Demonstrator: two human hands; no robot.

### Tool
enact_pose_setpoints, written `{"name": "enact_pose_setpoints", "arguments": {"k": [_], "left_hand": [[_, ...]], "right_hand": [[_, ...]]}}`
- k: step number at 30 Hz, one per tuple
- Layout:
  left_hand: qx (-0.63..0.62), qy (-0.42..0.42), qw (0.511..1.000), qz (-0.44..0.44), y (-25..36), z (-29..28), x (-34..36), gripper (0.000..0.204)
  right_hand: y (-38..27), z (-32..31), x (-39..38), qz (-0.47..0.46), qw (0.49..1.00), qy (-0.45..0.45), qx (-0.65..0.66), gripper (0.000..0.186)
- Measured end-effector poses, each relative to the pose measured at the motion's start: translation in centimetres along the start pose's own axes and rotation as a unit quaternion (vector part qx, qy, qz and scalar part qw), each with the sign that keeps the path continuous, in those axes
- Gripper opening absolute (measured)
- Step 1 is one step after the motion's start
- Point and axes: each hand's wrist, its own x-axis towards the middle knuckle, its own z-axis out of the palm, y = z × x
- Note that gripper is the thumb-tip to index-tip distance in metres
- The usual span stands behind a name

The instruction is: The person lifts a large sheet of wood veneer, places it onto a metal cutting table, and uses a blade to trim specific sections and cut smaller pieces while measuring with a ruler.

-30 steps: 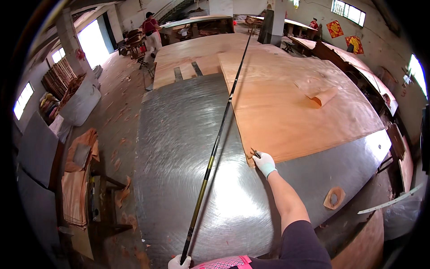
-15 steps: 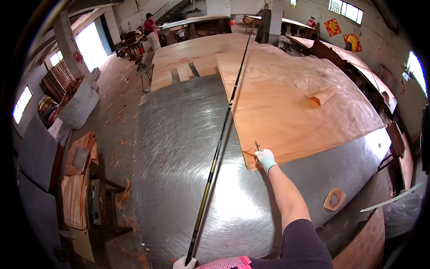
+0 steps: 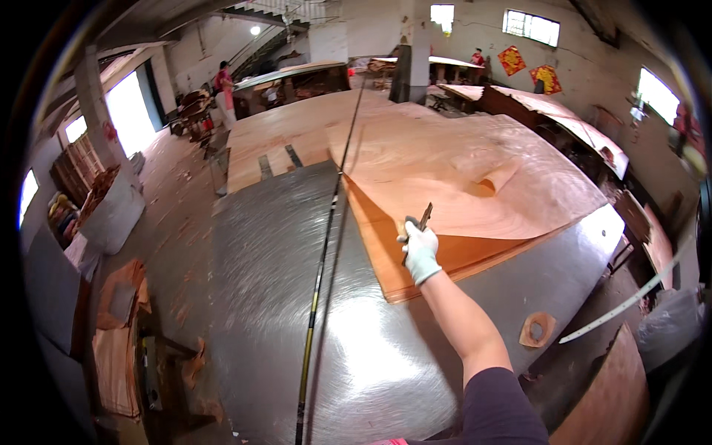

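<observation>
Right hand (image 3: 420, 248) clenched on a raised veneer corner above the metal table (image 3: 259, 259).

The top veneer sheet (image 3: 475, 215) covers the table's right part, its near-left corner held up off the veneer stack (image 3: 389, 271) beneath; the fisheye bend leaves its long axis hard to tell. A small dark tool (image 3: 426, 215) sits in the same gloved fist, its long axis slanting, tip away from the person and slightly right. The black pole (image 3: 314, 304) runs lengthwise over the table, its far end leaning right. The left hand is outside the view, so its grip cannot be told.
</observation>
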Motion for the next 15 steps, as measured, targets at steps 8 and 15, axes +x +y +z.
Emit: {"name": "enact_pose_setpoints", "arguments": {"k": [8, 15], "left_hand": [[0.096, 0.005, 0.991, 0.092, 4.0, -2.6, 2.1, 0.025], [0.116, -0.021, 0.935, 0.333, -0.3, -3.2, 8.4, 0.029]], "right_hand": [[5.6, -19.1, -19.4, 0.076, 0.980, -0.009, -0.185, 0.020], [8.6, -32.2, -39.4, 0.186, 0.938, -0.008, -0.291, 0.029]]}}
